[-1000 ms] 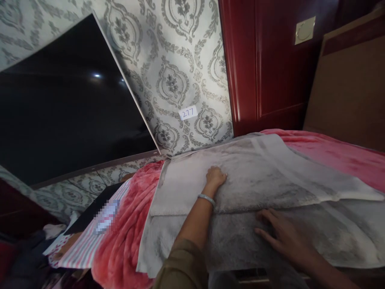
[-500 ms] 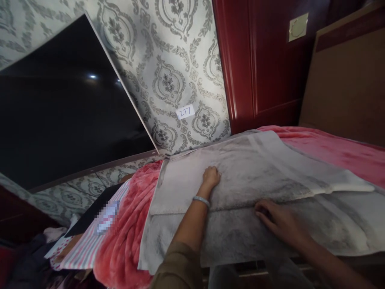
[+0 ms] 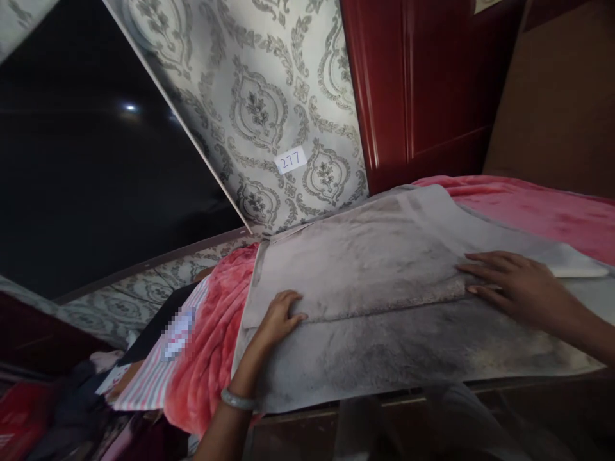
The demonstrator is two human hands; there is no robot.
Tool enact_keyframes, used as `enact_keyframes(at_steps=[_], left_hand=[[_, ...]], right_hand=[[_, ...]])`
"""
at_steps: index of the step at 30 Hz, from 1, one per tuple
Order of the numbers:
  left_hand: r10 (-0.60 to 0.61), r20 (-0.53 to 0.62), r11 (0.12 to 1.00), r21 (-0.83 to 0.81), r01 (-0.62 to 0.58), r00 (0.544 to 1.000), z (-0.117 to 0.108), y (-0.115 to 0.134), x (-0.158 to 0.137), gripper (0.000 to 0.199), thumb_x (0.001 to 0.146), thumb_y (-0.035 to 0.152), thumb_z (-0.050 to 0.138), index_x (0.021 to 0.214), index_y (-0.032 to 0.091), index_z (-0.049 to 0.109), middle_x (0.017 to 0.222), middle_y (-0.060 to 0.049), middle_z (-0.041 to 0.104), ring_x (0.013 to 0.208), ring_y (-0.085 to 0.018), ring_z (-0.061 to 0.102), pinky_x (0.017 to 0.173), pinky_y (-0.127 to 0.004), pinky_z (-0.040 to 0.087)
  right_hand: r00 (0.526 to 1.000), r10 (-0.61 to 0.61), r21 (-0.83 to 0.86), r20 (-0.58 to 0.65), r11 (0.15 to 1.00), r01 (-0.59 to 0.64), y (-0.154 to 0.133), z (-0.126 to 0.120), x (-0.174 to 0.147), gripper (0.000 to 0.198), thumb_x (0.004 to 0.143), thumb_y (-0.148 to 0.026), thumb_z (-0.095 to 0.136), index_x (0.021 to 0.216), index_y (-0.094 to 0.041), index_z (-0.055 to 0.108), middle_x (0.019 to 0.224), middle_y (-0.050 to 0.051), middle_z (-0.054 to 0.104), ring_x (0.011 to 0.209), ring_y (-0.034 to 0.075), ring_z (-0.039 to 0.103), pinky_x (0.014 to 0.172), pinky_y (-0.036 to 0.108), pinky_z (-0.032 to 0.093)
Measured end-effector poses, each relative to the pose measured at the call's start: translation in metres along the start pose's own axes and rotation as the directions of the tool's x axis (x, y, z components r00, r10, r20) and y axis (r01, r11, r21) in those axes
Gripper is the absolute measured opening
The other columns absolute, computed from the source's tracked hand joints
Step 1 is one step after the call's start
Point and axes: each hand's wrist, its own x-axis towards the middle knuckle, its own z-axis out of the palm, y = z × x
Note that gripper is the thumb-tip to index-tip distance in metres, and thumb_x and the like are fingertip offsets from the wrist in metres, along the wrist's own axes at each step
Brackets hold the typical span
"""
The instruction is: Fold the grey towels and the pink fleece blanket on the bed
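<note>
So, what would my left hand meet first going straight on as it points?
Your left hand would likely meet more gray blanket, then the patterned wall beyond its far edge; depth is unclear.

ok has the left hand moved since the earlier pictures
Yes: left and toward the person. The left hand went from right of the 277 label to slightly left of it.
</note>
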Motion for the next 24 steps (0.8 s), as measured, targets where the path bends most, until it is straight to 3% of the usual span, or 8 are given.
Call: enact_keyframes(at_steps=[3,8,11,16,20,24], left_hand=[[-0.1,-0.057,0.993,0.052,0.103,0.993,-0.008,-0.011,0.0,0.033,0.081,0.024,0.073,0.114,0.022,0.069,0.124,-0.01,0.069,0.12,-0.026,0.06,0.108,-0.044,0.044],[-0.148,-0.053,0.984,0.092,0.153,0.988,-0.009,-0.016,0.011,0.017,0.08,0.02,0.073,0.097,0.021,0.071,0.11,-0.008,0.069,0.109,-0.024,0.062,0.1,-0.039,0.047],[-0.145,-0.071,0.981,0.116,0.153,0.987,-0.005,-0.016,0.014,0.006,0.082,0.017,0.068,0.087,0.021,0.067,0.099,-0.006,0.067,0.101,-0.023,0.061,0.094,-0.037,0.047],[-0.095,-0.135,0.99,0.089,0.108,0.986,-0.008,-0.013,0.016,0.009,0.086,0.015,0.056,0.08,0.022,0.057,0.091,-0.005,0.063,0.094,-0.022,0.059,0.09,-0.036,0.047],[-0.108,-0.259,0.989,0.067,0.13,0.96,-0.018,-0.006,0.026,0.011,0.09,0.018,0.049,0.081,0.024,0.051,0.091,-0.005,0.061,0.092,-0.022,0.058,0.088,-0.034,0.047],[-0.124,-0.33,0.979,0.114,0.17,0.936,-0.019,0.0,0.037,0.011,0.092,0.02,0.045,0.084,0.023,0.051,0.091,-0.007,0.062,0.091,-0.023,0.06,0.086,-0.034,0.047]], right_hand=[[0.996,0.02,0.068,0.085,0.997,-0.026,0.011,0.004,0.011,0.053,0.091,-0.058,0.041,0.114,-0.024,0.075,0.126,0.013,0.067,0.117,0.033,0.057,0.092,0.048,0.045],[0.967,0.094,0.146,0.236,0.98,-0.131,0.008,-0.001,0.032,0.045,0.085,-0.052,0.044,0.097,-0.018,0.072,0.103,0.015,0.071,0.099,0.03,0.063,0.088,0.044,0.048],[0.975,0.122,0.167,0.186,0.974,-0.154,0.001,-0.012,0.04,0.041,0.085,-0.048,0.042,0.092,-0.018,0.069,0.098,0.017,0.07,0.096,0.029,0.062,0.087,0.041,0.048],[0.991,0.12,0.213,0.067,0.968,-0.132,-0.002,-0.024,0.037,0.046,0.087,-0.056,0.041,0.096,-0.018,0.067,0.1,0.017,0.069,0.099,0.029,0.062,0.09,0.04,0.048],[0.983,0.101,0.283,0.155,0.949,-0.142,0.016,-0.016,0.023,0.049,0.088,-0.058,0.046,0.103,-0.019,0.071,0.111,0.015,0.07,0.109,0.029,0.061,0.098,0.042,0.047],[0.973,0.104,0.222,0.206,0.963,-0.15,0.054,-0.006,0.011,0.052,0.088,-0.055,0.048,0.116,-0.019,0.073,0.125,0.014,0.068,0.12,0.031,0.059,0.106,0.045,0.042]])
